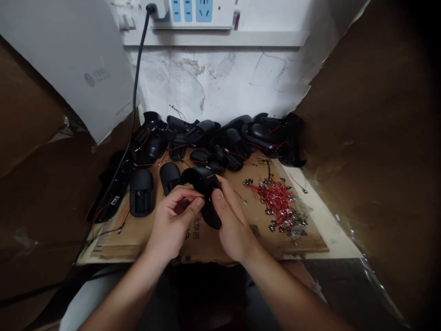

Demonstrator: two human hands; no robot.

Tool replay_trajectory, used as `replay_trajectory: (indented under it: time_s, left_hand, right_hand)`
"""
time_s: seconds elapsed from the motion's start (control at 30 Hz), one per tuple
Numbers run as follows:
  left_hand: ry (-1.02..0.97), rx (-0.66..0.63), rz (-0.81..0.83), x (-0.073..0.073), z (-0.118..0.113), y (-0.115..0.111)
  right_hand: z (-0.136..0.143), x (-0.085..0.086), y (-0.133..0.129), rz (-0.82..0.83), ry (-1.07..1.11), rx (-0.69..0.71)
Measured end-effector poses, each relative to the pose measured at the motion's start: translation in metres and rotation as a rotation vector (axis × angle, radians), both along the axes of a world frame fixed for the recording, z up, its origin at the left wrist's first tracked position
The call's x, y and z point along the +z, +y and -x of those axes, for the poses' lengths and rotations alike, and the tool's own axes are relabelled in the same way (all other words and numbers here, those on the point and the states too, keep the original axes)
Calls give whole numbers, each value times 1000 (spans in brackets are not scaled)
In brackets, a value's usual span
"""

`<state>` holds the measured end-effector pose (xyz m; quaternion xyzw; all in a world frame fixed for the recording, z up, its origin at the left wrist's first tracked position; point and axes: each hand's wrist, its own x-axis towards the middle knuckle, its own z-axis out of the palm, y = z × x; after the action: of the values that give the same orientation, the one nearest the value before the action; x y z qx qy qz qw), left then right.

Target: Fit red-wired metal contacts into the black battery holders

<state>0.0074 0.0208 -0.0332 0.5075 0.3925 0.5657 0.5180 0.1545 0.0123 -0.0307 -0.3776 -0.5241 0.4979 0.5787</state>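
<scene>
"What covers the pale tabletop (pixel 344 243)?"
"A flat cardboard sheet (pixel 138 239), with red-wired metal contacts (pixel 279 202) heaped at right."
"And left?"
"Two black battery-compartment shells (pixel 142 193); more black plastic casings (pixel 203 131) jumbled behind."

- Right before you, the cardboard sheet (pixel 138 241) lies on the table (pixel 344 246).
- On its right side, you've got wired pieces (pixel 280 202) heaped.
- Left of centre, two casings (pixel 141 193) sit side by side.
- Behind, piled casings (pixel 203 132) spread before the wall (pixel 227 87).
- Above: power strip (pixel 225 16).
</scene>
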Motion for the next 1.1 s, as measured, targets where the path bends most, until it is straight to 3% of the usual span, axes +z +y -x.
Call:
replay_trajectory:
  time_s: [0.3, 0.4, 0.53, 0.6, 0.67, 0.77, 0.87, 0.97, 1.1]
  left_hand:
    - [-91, 24, 203, 4, 0, -1]
    - [-145, 34, 259, 6, -1, 1]
    - [-89, 21, 156, 12, 8, 6]
    - [-32, 113, 25, 15, 18, 10]
    - [104, 313, -117, 16, 29, 15]
    - [503, 546, -249, 10, 41, 21]
    - [961, 496, -335, -1, 44, 21]
    - [1244, 395, -379, -10, 39, 19]
    - [1360, 383, -368, -14, 33, 18]
  right_hand:
    - [1, 2, -2, -13, -28, 13]
    - [2, -2, 1, 78, 16, 59]
    - [2, -2, 4, 314, 292, 169]
    - [-1, 2, 3, 414, 411, 208]
    - [-5, 8, -1, 512, 473, 266]
    - [-11, 11, -13, 585, 529, 334]
    - [-19, 8, -35, 553, 567, 357]
    - [-31, 3, -63, 496, 377, 430]
    - [-33, -7, -92, 430, -399, 613]
